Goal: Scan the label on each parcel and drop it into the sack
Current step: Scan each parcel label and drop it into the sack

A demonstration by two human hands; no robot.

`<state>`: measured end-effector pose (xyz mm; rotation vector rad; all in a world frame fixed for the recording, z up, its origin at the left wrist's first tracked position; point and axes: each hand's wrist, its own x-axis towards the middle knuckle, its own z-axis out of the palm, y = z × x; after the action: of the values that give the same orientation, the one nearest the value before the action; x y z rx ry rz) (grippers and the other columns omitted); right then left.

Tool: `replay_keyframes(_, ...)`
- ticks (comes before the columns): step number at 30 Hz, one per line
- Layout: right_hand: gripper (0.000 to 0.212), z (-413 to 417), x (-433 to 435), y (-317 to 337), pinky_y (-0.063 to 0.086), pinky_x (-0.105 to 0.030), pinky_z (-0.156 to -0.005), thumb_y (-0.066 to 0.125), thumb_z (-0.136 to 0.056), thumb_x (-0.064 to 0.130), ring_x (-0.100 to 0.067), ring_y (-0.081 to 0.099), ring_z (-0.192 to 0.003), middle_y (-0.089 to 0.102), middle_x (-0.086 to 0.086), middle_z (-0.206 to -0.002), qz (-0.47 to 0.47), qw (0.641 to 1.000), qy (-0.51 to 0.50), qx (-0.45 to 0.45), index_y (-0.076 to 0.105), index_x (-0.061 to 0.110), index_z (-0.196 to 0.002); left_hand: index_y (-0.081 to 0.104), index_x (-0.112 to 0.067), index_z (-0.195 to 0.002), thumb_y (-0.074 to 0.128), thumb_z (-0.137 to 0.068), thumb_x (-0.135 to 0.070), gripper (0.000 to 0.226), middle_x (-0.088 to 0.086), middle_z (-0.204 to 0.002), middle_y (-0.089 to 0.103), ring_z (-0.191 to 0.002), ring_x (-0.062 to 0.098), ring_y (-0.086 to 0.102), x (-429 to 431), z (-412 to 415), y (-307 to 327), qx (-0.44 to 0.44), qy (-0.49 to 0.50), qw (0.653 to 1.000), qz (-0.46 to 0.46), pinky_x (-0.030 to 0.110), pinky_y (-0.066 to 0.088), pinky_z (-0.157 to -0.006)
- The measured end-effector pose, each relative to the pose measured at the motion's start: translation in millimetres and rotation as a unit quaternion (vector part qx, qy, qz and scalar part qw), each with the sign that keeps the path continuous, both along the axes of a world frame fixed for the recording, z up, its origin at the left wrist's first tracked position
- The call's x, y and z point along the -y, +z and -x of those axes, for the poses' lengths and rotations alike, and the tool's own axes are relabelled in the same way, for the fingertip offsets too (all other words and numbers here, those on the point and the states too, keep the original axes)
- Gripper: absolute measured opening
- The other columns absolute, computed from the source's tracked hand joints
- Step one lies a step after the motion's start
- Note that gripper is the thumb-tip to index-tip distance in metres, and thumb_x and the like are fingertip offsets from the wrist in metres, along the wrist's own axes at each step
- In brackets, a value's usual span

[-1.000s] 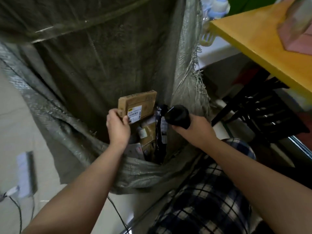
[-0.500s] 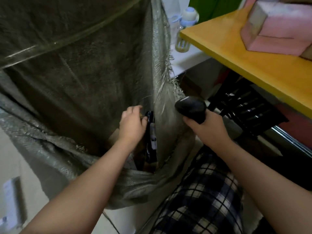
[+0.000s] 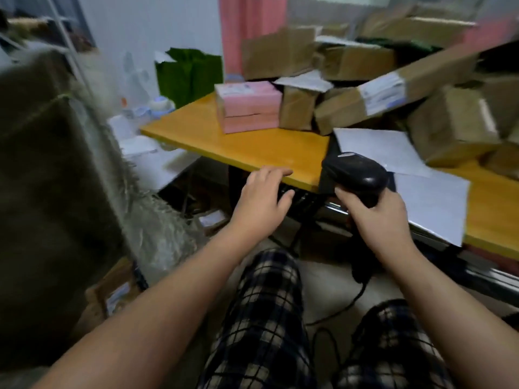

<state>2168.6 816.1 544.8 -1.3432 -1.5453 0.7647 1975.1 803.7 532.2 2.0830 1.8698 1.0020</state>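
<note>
Left hand (image 3: pixel 262 199) spread empty, right hand (image 3: pixel 377 213) gripping rounded black scanner (image 3: pixel 355 172), woven sack (image 3: pixel 56 178)

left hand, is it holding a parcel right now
No, the left hand is empty, fingers spread near the table edge, while the right hand grips the scanner.

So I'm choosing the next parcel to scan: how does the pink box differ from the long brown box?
The pink box is pink and squat; the long brown box is brown and slender. The pink box sits flat on the yellow table, nearest the empty left hand; the long brown box lies tilted across other parcels. Both appear to be sealed.
</note>
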Motion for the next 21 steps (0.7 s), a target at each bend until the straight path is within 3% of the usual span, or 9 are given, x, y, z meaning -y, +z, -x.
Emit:
replay_keyframes(3,0.027,-42.2,-4.7,0.7,0.039,-0.022,-0.060,0.070,-0.083,0.036,-0.021,0.063,-0.082,0.063,-0.001,-0.073,-0.002,0.998,-0.059,0.011,0.068,0.010,-0.090,0.047,-0.018,-0.135,0.050,-0.098,-0.030,0.039,0.002,-0.133,0.047,-0.124,0.022,0.038,-22.2,-37.1,6.6,-0.016,-0.040,0.999,-0.005,0.031,0.030,-0.101)
replay_keyframes(7,0.032,-73.4,-13.5,2.9,0.039,-0.027,-0.072,0.069,-0.085,0.037,-0.021,0.061,-0.093,0.066,-0.003,-0.091,-0.005,0.993,-0.109,0.039,0.067,0.012,-0.104,0.049,-0.016,-0.133,0.050,-0.097,-0.033,0.040,0.005,-0.134,0.047,-0.125,0.025,0.037,-65.9,-80.2,15.9,-0.072,-0.079,0.994,-0.015,0.034,0.032,-0.102)
replay_keyframes(11,0.022,-85.2,-27.0,6.7,0.046,-0.030,-0.072,0.068,-0.084,0.039,-0.019,0.063,-0.088,0.068,-0.002,-0.088,-0.003,0.991,-0.118,0.055,0.065,0.020,-0.093,0.043,-0.017,-0.139,0.055,-0.092,-0.047,0.056,0.011,-0.148,0.035,-0.136,0.031,0.029,-116.4,-100.5,27.9,-0.190,-0.101,0.973,0.089,0.039,0.029,-0.108)
replay_keyframes(12,0.022,-87.7,-30.8,7.3,0.047,-0.031,-0.072,0.067,-0.084,0.040,-0.019,0.063,-0.088,0.068,-0.002,-0.087,-0.003,0.991,-0.123,0.061,0.064,0.019,-0.092,0.048,-0.016,-0.131,0.056,-0.090,-0.050,0.054,0.012,-0.139,0.044,-0.130,0.032,0.037,-125.7,-102.2,31.3,-0.212,-0.111,0.964,0.113,0.039,0.035,-0.101)
replay_keyframes(14,0.025,-92.4,-37.5,9.0,0.049,-0.032,-0.071,0.066,-0.084,0.040,-0.022,0.064,-0.089,0.068,-0.004,-0.087,0.007,0.988,-0.131,0.076,0.065,0.017,-0.093,0.055,-0.014,-0.098,0.062,-0.085,-0.053,0.042,0.006,-0.097,0.057,-0.105,0.031,0.054,-135.5,-104.3,37.7,-0.214,-0.118,0.961,0.128,0.036,0.041,-0.075)
replay_keyframes(16,0.027,-95.7,-40.8,11.5,0.050,-0.033,-0.072,0.064,-0.085,0.042,-0.025,0.064,-0.089,0.069,-0.006,-0.088,0.024,0.986,-0.130,0.097,0.066,0.016,-0.093,0.057,-0.012,-0.086,0.067,-0.082,-0.052,0.042,0.003,-0.083,0.058,-0.093,0.029,0.057,-139.1,-105.8,40.8,-0.198,-0.118,0.964,0.131,0.036,0.043,-0.070)
replay_keyframes(19,0.027,-95.0,-37.2,12.1,0.051,-0.035,-0.076,0.064,-0.086,0.042,-0.024,0.062,-0.092,0.069,-0.006,-0.094,0.027,0.984,-0.113,0.135,0.065,0.018,-0.097,0.063,-0.006,-0.100,0.067,-0.082,-0.052,0.050,0.010,-0.100,0.067,-0.096,0.027,0.059,-137.0,-105.1,42.0,-0.206,-0.116,0.964,0.124,0.038,0.048,-0.080)
replay_keyframes(21,0.027,-93.9,-31.6,10.5,0.047,-0.032,-0.075,0.064,-0.086,0.041,-0.021,0.061,-0.094,0.067,-0.002,-0.094,0.022,0.985,-0.107,0.135,0.064,0.019,-0.101,0.061,-0.013,-0.115,0.061,-0.087,-0.052,0.048,0.007,-0.111,0.066,-0.103,0.026,0.059,-128.9,-101.9,45.3,-0.200,-0.116,0.967,0.109,0.035,0.048,-0.083)
